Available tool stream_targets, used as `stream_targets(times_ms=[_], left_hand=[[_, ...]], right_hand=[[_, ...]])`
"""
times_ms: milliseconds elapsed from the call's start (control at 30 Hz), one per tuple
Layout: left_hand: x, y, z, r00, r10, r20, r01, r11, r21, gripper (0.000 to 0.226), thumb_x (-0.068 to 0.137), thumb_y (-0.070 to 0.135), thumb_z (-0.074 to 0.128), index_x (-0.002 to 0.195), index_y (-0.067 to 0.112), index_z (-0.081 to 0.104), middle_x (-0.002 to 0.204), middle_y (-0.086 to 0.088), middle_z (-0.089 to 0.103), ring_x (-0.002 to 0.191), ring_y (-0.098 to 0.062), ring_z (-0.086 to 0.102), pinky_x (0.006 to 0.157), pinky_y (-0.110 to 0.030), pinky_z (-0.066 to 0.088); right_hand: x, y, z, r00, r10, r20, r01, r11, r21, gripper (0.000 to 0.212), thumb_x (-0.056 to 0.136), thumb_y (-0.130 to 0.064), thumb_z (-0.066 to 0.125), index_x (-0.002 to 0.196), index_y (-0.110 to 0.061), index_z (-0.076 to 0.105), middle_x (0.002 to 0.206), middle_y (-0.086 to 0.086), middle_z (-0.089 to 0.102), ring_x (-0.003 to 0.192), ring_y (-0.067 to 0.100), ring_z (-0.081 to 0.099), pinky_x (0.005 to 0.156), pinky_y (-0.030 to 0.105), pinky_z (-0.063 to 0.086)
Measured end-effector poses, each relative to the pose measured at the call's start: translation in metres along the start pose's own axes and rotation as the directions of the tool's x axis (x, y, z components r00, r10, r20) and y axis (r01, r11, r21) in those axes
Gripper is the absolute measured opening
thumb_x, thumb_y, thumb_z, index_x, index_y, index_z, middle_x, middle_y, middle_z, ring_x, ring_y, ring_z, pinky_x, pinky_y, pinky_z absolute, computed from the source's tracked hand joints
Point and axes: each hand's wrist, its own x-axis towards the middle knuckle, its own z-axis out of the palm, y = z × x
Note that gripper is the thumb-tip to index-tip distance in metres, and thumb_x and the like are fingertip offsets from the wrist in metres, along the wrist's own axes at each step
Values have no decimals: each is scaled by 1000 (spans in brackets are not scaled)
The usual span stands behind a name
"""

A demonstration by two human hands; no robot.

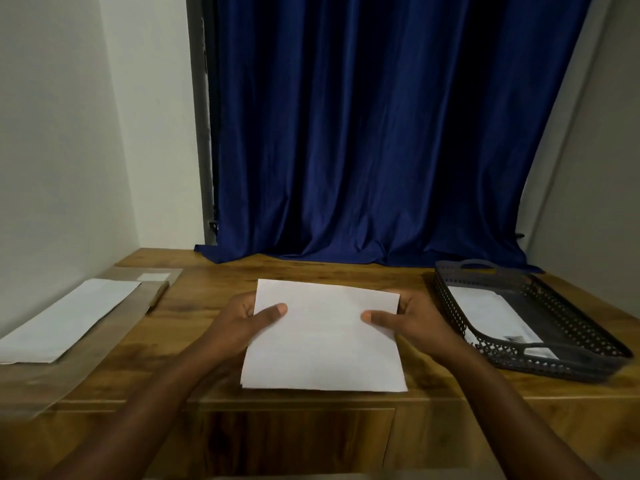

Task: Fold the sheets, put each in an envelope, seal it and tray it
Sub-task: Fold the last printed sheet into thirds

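A folded white sheet (pixel 323 336) is held between both hands above the near edge of the wooden table (pixel 298 275). The left hand (pixel 239 323) pinches its left edge, thumb on top; the right hand (pixel 412 323) pinches its right edge likewise. Beyond the right hand sits a dark perforated tray (pixel 460 306) holding a white envelope (pixel 491 313). Left of the left hand, a white paper (pixel 69 320) lies on brown envelopes (pixel 114 327).

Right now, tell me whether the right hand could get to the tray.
Probably yes. The tray sits just beside the right hand with bare table between them, but that hand and the left hand grip the sheet, so it must let go first.
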Motion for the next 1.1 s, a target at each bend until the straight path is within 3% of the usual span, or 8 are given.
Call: stream_targets(times_ms=[133,267,467,600,733,833,967,1100], left_hand=[[35,-38,-5,999,-45,11,44,995,93,20,92,8,72,111,15,71,101,3,78,96,-21,75,84,-41,62],[46,-56,1,998,-34,-51,46,966,254,15,90,2,71,96,15,73,87,1,78,80,-16,75,79,-49,62],[31,-54,7,991,133,-25,-108,889,446,16,91,13,69,88,29,72,89,19,74,84,2,68,77,-29,60],[15,-65,1,963,193,189,-265,811,522,20,91,19,61,97,38,63,108,21,71,103,2,66,87,-36,57],[1,-78,1,936,118,331,-313,707,634,25,91,58,55,112,46,48,126,19,64,108,-3,63,86,-35,54],[-5,-77,8,925,118,360,-343,666,663,40,92,75,37,110,43,53,134,22,56,117,0,54,95,-33,49],[-3,-72,22,919,181,349,-384,601,700,28,98,49,41,116,34,56,124,15,55,111,-7,52,99,-39,45],[5,-72,45,932,39,361,-344,416,842,60,96,35,38,154,24,31,163,0,27,149,-17,24,124,-49,13]], right_hand=[[32,36,12,989,140,37,-136,986,-93,4,86,-9,78,86,-11,74,85,3,79,70,8,73,66,29,62],[54,74,17,986,168,-15,-169,976,-136,8,84,-13,79,92,-9,77,89,5,79,79,21,76,79,53,61],[44,79,16,992,125,-25,-127,966,-223,17,98,-22,64,98,-30,79,92,-14,77,86,3,72,75,26,61],[22,95,5,983,65,172,-8,949,-316,30,94,-29,67,122,-37,72,124,-25,68,112,-7,62,92,22,54],[7,103,-1,936,150,319,31,867,-497,69,80,-73,66,142,-46,52,153,-26,39,144,-9,28,122,27,22],[5,112,3,934,141,327,56,849,-526,63,88,-80,41,144,-50,47,160,-24,28,149,-7,15,125,34,6],[3,123,9,957,78,280,94,829,-551,41,101,-56,44,142,-51,48,161,-21,28,150,-7,12,126,35,6],[0,121,11,957,63,282,116,810,-575,41,102,-53,45,143,-51,46,162,-21,27,150,-7,11,127,36,7]])
